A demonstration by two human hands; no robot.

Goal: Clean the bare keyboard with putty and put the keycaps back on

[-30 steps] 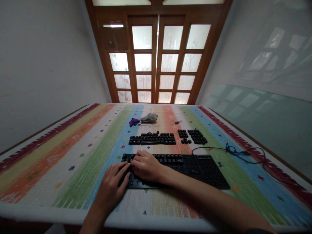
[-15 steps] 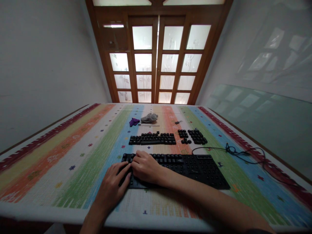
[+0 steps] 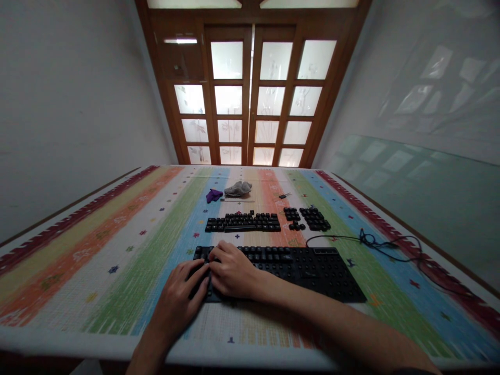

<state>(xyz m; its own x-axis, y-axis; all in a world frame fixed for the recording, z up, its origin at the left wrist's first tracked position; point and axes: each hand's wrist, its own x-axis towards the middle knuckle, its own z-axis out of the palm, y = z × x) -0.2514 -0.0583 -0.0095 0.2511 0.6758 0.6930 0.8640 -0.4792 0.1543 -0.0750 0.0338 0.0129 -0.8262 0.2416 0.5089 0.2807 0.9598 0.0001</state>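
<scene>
Stretching crosswise, keyboard (image 3: 302, 268), top row (image 3: 273, 253) farthest

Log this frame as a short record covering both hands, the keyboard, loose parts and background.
Left hand: on the black keyboard's left end, thumb spread from fingers
Right hand: curled over the keyboard's left part; fingertip contents hidden
Loose keycaps: grouped beyond the keyboard
Farther back: purple cloth, crumpled gray cloth
Surface: striped tablecloth
Background: wood-framed glass doors

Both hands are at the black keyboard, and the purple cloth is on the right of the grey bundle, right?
Not quite: the purple cloth is on the left of the grey bundle, as the head view shows. The left hand and right hand are at the black keyboard.
</scene>
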